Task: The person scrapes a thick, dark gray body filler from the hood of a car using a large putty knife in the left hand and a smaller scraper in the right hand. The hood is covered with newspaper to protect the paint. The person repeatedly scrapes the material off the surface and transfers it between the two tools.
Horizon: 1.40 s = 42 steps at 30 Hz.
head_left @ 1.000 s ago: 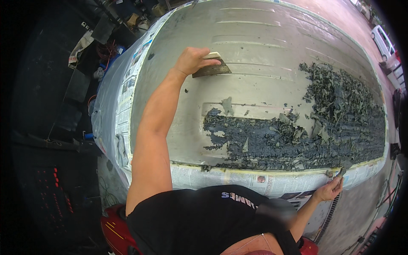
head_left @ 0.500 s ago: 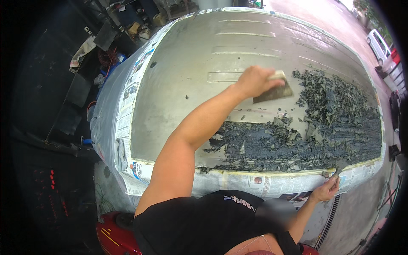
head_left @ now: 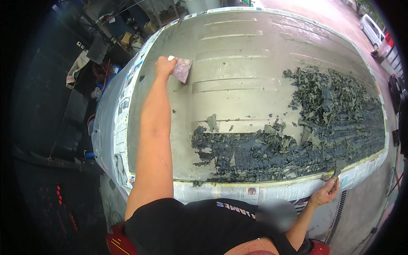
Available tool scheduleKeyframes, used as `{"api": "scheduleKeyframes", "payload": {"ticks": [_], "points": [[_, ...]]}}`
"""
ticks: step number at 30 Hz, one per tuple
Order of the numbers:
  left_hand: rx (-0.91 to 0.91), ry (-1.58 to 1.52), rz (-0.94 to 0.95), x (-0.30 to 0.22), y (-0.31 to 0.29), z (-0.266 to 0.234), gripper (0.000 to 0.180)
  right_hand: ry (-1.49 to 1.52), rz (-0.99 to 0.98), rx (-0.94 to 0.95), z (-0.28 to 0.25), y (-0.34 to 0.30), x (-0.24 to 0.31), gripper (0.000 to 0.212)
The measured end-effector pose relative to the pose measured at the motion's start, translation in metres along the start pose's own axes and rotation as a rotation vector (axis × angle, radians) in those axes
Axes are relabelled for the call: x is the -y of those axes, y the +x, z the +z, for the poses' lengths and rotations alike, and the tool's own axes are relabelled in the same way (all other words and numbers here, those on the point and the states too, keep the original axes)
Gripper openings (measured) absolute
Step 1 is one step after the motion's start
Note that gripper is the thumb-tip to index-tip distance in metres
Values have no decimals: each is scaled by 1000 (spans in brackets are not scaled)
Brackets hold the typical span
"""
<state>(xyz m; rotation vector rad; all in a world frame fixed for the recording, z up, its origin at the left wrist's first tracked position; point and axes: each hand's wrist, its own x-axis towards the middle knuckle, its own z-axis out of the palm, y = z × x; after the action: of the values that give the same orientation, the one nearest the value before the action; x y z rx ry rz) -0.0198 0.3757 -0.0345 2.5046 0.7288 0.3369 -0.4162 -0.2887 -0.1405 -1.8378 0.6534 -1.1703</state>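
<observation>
My left hand [head_left: 165,68] is closed around a flat, broad-bladed scraper [head_left: 182,71] over the far left of a bare greyish metal panel [head_left: 231,100], which has raised ribs. Whether the blade touches the panel I cannot tell. Crumpled, dark flakes of peeled paint [head_left: 335,95] cover the panel's right side, and a dark band [head_left: 255,151] runs along its near edge. One loose flake [head_left: 212,122] lies on the bare metal. At the near right edge, my right hand [head_left: 326,193] is closed on a small grey piece [head_left: 335,173] whose kind I cannot make out.
Newspaper [head_left: 221,191] and yellowish tape line the panel's border. Plastic sheeting [head_left: 104,123] hangs down on the left. Dark clutter and a red cable [head_left: 102,70] lie beyond it. A red vehicle part [head_left: 121,241] is at the lower left; a white van [head_left: 372,30] stands far right.
My left hand has swung with the scraper from beside the dark flakes to the far left of the panel. A loose flake now lies on the bare metal. My right hand stays at the edge.
</observation>
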Motion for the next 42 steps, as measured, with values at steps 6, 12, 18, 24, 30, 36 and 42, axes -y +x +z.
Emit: {"api": "scheduleKeyframes", "payload": {"ticks": [6,12,18,24,30,36,42], "points": [[-79,-14,-44,-54,-67,32,43,5,8,-33,0,0,-1,36],[89,-95,77,-142,-111,78,42,-31,10,-4,3,-1,4,37],[274,-567,655,-256,-110,89,47,-4,-28,-4,4,-1,4,36],[-140,99,521,-177,-6,52,53,-101,-34,27,4,-8,0,36],[-19,6,366,-187,-34,115,48,-106,2,46,-1,-9,9,36],[143,-166,676,-306,-125,187,50,-106,-35,39,3,-5,9,36],[24,-266,829,-327,-94,87,56,-92,-3,53,1,-7,11,37]]}}
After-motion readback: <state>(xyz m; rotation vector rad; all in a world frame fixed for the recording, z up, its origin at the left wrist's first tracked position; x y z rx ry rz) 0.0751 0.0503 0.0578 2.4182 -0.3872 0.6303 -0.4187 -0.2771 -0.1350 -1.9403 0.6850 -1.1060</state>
